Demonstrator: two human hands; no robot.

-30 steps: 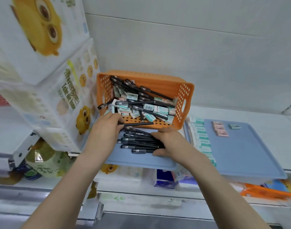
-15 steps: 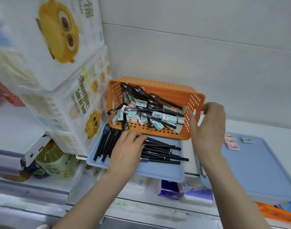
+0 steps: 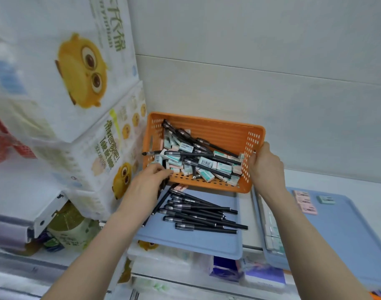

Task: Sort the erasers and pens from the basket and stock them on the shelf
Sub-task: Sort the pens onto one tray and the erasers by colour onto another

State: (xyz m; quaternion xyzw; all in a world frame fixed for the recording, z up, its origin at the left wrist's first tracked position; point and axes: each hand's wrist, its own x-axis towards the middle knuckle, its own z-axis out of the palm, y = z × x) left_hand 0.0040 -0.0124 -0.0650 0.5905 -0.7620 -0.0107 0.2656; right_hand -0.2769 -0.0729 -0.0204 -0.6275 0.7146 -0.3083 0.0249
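Basket (image 3: pixel 217 135) tilted, gripped by our right hand (image 3: pixel 266 167); left hand (image 3: pixel 148 182) curls at its rim, grasp unclear; erasers (image 3: pixel 223 167) could spill onto pens (image 3: pixel 202 215).

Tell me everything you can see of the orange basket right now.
The basket is orange perforated plastic, rectangular and open-topped. It sits tilted toward the camera behind the blue tray, part filled with mixed black pens and erasers. The right hand grips its right end. The left hand reaches over its front left corner, grasp unclear.
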